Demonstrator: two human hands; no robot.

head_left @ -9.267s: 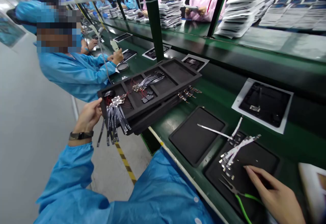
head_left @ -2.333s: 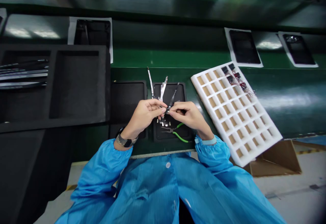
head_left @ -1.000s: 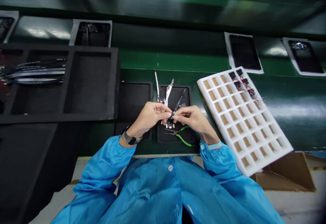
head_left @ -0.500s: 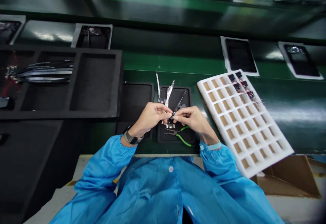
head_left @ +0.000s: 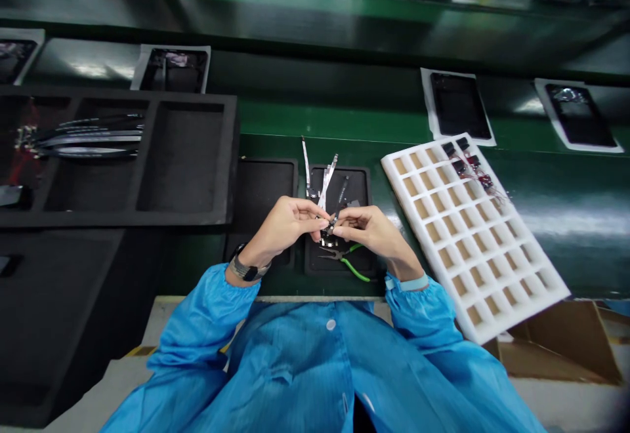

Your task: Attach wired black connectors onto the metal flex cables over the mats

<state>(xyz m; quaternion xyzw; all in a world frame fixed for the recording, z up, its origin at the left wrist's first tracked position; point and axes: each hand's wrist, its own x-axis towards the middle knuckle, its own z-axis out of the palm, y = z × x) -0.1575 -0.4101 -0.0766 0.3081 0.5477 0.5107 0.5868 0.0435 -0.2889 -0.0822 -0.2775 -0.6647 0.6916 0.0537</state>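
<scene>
Over a small black foam tray [head_left: 363, 176], my left hand [head_left: 295, 220] and my right hand [head_left: 370, 228] meet, fingertips nearly touching. My left hand pinches a small circuit board [head_left: 329, 228], mostly hidden by fingers. Pinched in my right hand is the lower end of a black ribbon cable [head_left: 341, 193], against the board; whether the two are joined I cannot tell. Silvery-white ribbon cables [head_left: 327, 180] stick up behind my left fingertips, and another thin strip [head_left: 306, 161] stands to their left. Green-handled pliers [head_left: 355, 270] lie just below my hands, jaws pointing left.
A white foam tray [head_left: 492, 318] with many pockets lies at right, several black parts with red wires at its far end. A black compartment tray [head_left: 184, 218] holding dark cables is at left. Bagged panels [head_left: 457, 105] lie along the back. An open cardboard box [head_left: 566, 348] sits lower right.
The black ribbon cable has swung more upright and its top has shifted left. Both hands have moved slightly left and keep their pinch.
</scene>
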